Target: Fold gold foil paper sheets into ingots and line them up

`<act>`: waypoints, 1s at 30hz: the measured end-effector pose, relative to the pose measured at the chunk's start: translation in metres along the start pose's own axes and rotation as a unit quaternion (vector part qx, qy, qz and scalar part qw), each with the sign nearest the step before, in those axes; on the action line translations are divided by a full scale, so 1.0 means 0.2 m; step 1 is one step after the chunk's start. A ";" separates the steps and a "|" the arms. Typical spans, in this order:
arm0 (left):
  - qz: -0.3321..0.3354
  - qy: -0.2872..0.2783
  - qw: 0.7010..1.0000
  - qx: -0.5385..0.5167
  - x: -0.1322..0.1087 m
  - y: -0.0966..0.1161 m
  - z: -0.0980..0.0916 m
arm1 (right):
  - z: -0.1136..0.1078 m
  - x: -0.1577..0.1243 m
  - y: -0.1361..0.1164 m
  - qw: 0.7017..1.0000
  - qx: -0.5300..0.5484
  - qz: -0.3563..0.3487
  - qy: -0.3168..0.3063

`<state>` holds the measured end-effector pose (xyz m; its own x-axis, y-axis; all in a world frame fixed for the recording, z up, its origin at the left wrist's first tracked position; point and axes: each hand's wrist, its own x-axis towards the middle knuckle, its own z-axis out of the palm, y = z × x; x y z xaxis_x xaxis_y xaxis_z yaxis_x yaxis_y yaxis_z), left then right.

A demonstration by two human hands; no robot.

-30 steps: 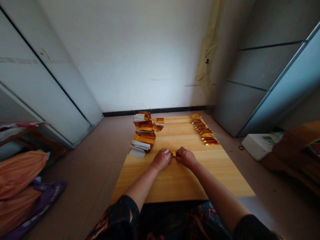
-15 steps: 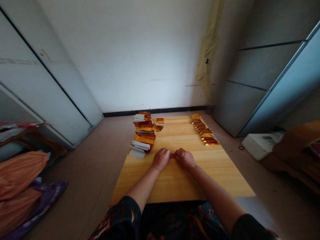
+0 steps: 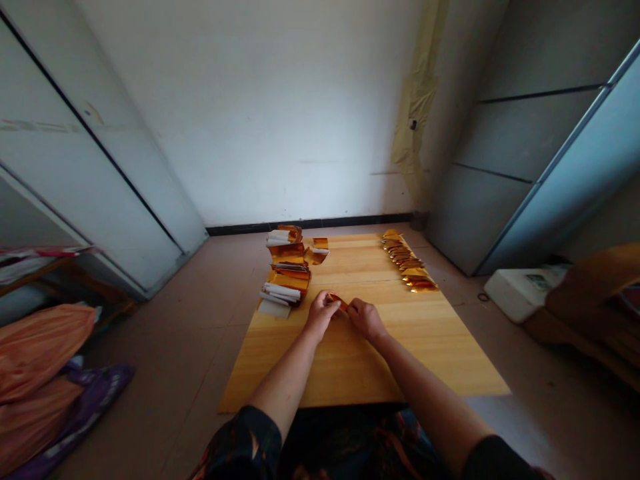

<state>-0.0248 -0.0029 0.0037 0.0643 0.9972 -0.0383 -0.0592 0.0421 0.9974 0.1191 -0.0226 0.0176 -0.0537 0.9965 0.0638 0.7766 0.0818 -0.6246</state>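
Note:
A narrow strip of folded gold foil paper (image 3: 341, 302) is stretched between my two hands, over the middle of the wooden board (image 3: 360, 373). My left hand (image 3: 323, 315) pinches its left end, thumb on the near side. My right hand (image 3: 366, 318) grips the right end with curled fingers that partly hide it. Beyond my left hand, stacks of gold foil paper with white backs (image 3: 287, 270) lie along the board's left edge. A row of folded gold pieces (image 3: 407, 260), overlapping one another, runs along the right edge.
Two loose foil sheets (image 3: 317, 252) lie beside the left stacks. A white wall (image 3: 300, 133) stands behind the board, with cabinets (image 3: 520, 147) at both sides. Orange and purple bags (image 3: 45, 373) sit on the floor at left; a white box (image 3: 520, 293) is at right.
My left hand has turned and lifted its end of the strip, so more gold foil shows between the hands. My right hand has shifted slightly. The stacks have not moved.

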 end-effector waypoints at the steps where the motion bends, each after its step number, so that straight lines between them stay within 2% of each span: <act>1: -0.004 -0.007 1.000 0.000 0.00 0.01 0.00 | 0.00 0.00 0.00 1.000 0.019 0.000 0.000; 7: -0.019 -0.033 0.999 0.015 -0.01 0.04 0.03 | 0.00 0.00 0.01 0.996 0.087 0.002 -0.002; 11: -0.022 -0.043 0.999 0.018 -0.01 0.02 0.03 | 0.01 0.00 0.01 0.994 0.103 0.021 -0.001; 19: -0.004 -0.032 0.999 0.041 0.01 -0.04 0.01 | 0.02 0.00 0.03 0.992 0.118 0.036 0.006; 30: -0.027 -0.014 0.999 0.014 0.00 0.00 0.03 | 0.01 0.01 0.03 0.990 0.132 0.044 0.016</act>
<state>-0.0195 -0.0031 0.0044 0.0939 0.9914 -0.0917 -0.0271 0.0946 0.9951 0.1215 -0.0202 0.0124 0.0299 0.9993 0.0215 0.5853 -0.0001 -0.8108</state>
